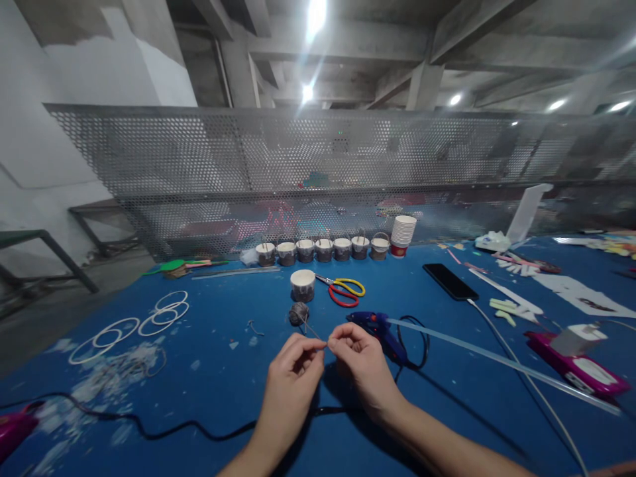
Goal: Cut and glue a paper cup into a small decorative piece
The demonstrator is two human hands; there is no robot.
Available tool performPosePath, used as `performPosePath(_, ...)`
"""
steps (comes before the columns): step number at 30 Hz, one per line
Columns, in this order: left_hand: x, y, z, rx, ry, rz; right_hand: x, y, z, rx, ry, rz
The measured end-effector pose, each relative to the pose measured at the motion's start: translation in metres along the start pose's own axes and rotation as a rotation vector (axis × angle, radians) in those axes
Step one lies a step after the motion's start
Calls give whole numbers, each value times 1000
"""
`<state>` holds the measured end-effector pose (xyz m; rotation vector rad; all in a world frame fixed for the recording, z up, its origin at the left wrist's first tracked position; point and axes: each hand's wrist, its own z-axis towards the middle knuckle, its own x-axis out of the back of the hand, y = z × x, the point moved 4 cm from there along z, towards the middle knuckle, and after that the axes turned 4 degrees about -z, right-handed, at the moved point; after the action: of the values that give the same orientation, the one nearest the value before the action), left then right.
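Observation:
My left hand (297, 374) and my right hand (362, 361) meet fingertip to fingertip above the blue table. Both are pinched on a thin grey strand (312, 329) that runs back to a small grey yarn ball (299, 313). Behind the ball stands a grey-wrapped white cup (303, 285). Scissors (344, 290) with one red and one yellow handle lie right of that cup. A blue glue gun (380, 329), a long clear glue stick in its back, rests just beyond my right hand.
Small wrapped cups (324, 250) line the mesh panel (318, 152), beside stacked paper cups (403, 233). White rings (163, 313) and a black cable (173, 427) lie left. A phone (450, 281), white cable (521, 371) and pink power strip (576, 363) lie right.

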<state>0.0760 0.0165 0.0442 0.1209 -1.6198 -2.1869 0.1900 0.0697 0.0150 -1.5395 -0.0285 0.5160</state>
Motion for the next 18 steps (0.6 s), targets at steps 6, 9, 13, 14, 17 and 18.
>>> performPosePath(6,-1,-2,1,13,-3,6,1,3,1,-8,0,12)
performPosePath(9,0,-4,1,33,8,-4,0,2,2,-18,-4,26)
performPosePath(13,1,-8,1,69,23,0,-2,0,0,-83,-28,99)
performPosePath(14,1,-9,1,66,21,4,-3,-1,-1,-94,-33,115)
performPosePath(17,3,-8,1,32,14,22,-4,-2,-3,-99,-53,131)
performPosePath(18,3,-8,1,20,14,26,-4,-2,-3,-98,-60,127)
